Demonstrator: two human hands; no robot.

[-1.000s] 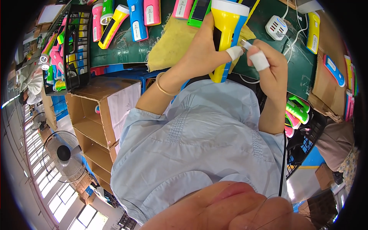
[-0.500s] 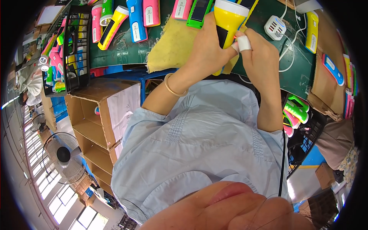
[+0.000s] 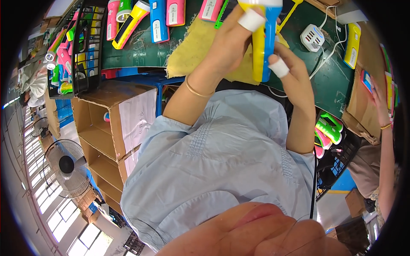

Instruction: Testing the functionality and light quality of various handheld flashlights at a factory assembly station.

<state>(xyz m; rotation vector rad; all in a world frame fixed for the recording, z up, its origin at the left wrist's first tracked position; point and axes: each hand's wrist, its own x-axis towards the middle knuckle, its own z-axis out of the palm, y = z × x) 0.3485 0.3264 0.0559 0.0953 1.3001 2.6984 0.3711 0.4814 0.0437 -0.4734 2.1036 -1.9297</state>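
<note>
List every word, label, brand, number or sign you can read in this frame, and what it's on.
None reads clearly enough to quote.
Blue torch: small print on its white panel, too small.
Pink torch: small print on its white panel, too small.
Paper on the box: faint handwritten marks, too unclear.
Torch in the left hand, yellow and blue: no print visible on the side shown.

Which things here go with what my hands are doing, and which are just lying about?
Likely in use:
yellow-and-blue flashlight, held in the left hand, right hand close beside
yellow cloth beneath
white charging hub, perhaps

Likely just lying about:
blue flashlight on the green table
fan
cardboard shelves
</note>
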